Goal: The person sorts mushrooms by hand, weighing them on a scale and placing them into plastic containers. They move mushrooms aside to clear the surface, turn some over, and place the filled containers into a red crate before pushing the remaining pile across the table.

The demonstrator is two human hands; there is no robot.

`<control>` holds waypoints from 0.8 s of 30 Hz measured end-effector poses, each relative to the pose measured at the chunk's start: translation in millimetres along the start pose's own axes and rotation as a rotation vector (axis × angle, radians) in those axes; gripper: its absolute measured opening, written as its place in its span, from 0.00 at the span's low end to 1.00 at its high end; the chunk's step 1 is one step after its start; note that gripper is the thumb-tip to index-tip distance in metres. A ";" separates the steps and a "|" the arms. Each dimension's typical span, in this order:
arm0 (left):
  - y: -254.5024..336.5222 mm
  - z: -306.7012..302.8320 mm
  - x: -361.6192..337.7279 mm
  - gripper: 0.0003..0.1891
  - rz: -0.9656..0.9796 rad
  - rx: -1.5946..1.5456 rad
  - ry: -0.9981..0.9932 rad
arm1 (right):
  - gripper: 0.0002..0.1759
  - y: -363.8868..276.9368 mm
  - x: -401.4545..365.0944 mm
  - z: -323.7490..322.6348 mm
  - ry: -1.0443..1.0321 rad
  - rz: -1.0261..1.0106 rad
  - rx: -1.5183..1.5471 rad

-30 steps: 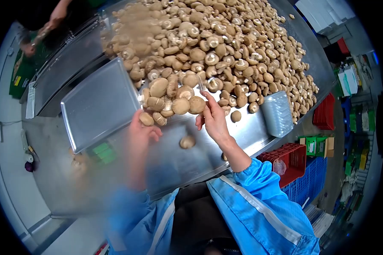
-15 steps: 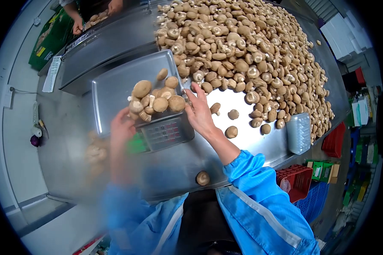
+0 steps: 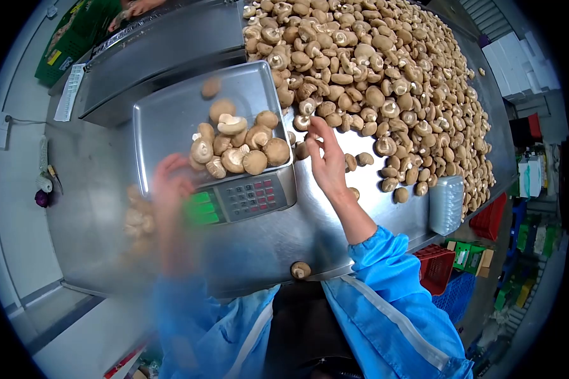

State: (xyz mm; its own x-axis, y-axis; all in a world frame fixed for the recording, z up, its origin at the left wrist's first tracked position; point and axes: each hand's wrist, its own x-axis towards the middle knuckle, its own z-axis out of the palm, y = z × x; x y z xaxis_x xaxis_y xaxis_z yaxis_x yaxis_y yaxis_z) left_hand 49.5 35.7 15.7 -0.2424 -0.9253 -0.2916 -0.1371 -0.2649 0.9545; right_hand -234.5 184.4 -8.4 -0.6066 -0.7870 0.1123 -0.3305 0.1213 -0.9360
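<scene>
Brown mushrooms (image 3: pixel 232 162) lie heaped toward the near right part of a metal weighing pan (image 3: pixel 171 126). The pan sits on a scale with a keypad (image 3: pixel 250 197) and a green-lit display (image 3: pixel 201 208). My left hand (image 3: pixel 172 183) is at the pan's near left edge; a blur over that side hides what its fingers do. My right hand (image 3: pixel 329 165) is just right of the pan, fingers apart and nothing held. Its fingertips are beside loose mushrooms at the edge of a large mushroom pile (image 3: pixel 373 82).
One mushroom (image 3: pixel 301 270) lies near the table's front edge. Clear plastic trays (image 3: pixel 446 205) stand at the right. Blurred mushrooms (image 3: pixel 139 221) are at the left. Red crates (image 3: pixel 435 268) stand beyond the table. Another person's hand (image 3: pixel 142 7) shows at the top left, near a green crate (image 3: pixel 76 41).
The mushrooms on the pan have shifted, and more lie there. My right hand has moved from the pan's edge toward the pile. Loose mushrooms on the table have changed position.
</scene>
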 end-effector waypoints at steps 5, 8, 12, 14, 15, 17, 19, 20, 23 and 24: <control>2.5 -11.7 12.4 0.20 0.175 0.036 0.132 | 0.24 -18.3 25.5 3.8 -0.004 -0.151 -0.014; 25.1 2.3 31.1 0.19 0.216 0.106 0.096 | 0.23 -24.5 23.1 12.5 -0.068 -0.127 -0.017; 53.1 35.1 70.8 0.22 0.380 0.411 -0.075 | 0.20 -16.7 10.0 23.7 -0.053 -0.197 -0.105; 60.2 48.3 94.5 0.28 0.839 0.721 -0.276 | 0.19 -15.6 4.9 20.1 -0.043 -0.162 -0.075; 59.8 53.9 107.6 0.30 0.905 0.832 -0.341 | 0.19 -14.0 2.8 17.4 -0.036 -0.143 -0.060; 58.4 63.0 130.4 0.34 1.037 1.056 -0.482 | 0.18 -9.3 -0.4 7.4 0.008 -0.122 -0.024; 60.6 70.3 140.9 0.36 0.900 1.043 -0.687 | 0.17 -1.3 -6.4 -6.2 0.035 -0.135 -0.080; 62.1 73.1 142.4 0.38 0.831 1.033 -0.788 | 0.17 2.6 -12.7 -11.3 0.062 -0.070 -0.056; 64.7 79.4 136.0 0.36 0.824 0.981 -0.814 | 0.15 23.2 -32.4 -28.3 0.103 0.036 -0.120; 61.7 78.8 139.6 0.33 0.831 0.938 -0.805 | 0.14 26.2 -37.1 -32.9 0.092 0.065 -0.108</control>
State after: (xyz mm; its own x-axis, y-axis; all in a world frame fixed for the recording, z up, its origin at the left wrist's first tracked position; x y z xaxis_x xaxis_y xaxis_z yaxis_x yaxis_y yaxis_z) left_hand -68.5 -88.4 28.9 -0.9689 -0.2427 0.0482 -0.1739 0.8067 0.5649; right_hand -244.5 236.7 -26.1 -0.6910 -0.7176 0.0873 -0.3614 0.2383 -0.9014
